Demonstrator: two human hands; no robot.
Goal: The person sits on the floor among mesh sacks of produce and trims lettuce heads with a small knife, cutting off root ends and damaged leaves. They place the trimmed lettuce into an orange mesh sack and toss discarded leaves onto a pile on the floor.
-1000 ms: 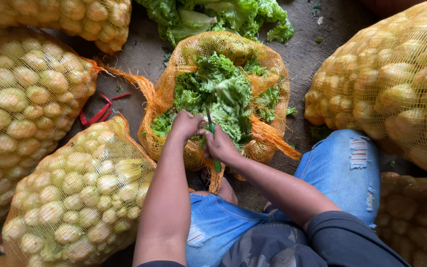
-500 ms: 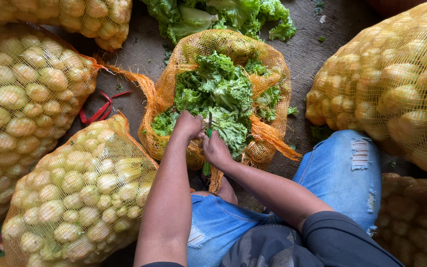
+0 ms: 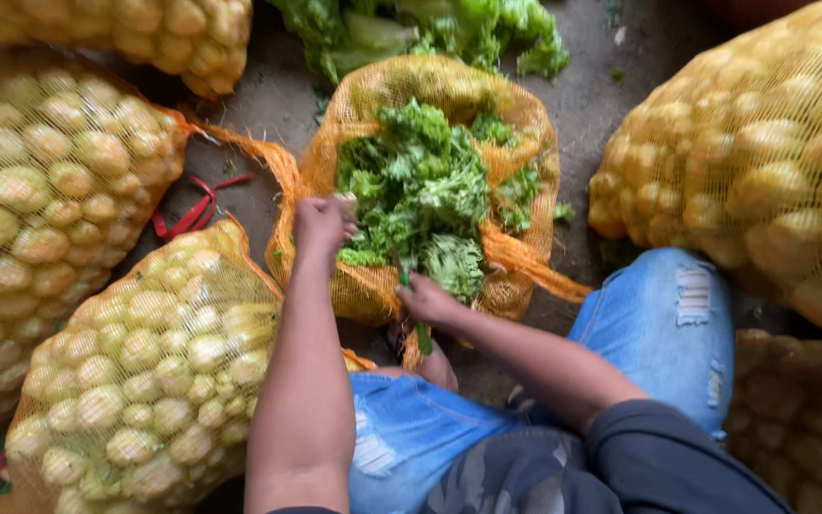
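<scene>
An orange mesh sack (image 3: 449,95) lies open at centre frame, filled with leafy greens (image 3: 420,190). The left hand (image 3: 323,224) is closed on the sack's rim at its left edge. The right hand (image 3: 427,301) grips the rim at the lower centre, with a green strip running under its fingers; what the strip is cannot be told. Loose greens (image 3: 430,29) lie on the floor (image 3: 611,105) at the top of the frame. Mesh sacks of potatoes surround the work: one at left (image 3: 49,209), one at lower left (image 3: 145,371), one at right (image 3: 763,162). A red cord (image 3: 192,211) lies on the floor between the left sacks. Blue jeans (image 3: 668,324) occupy the lower right.
</scene>
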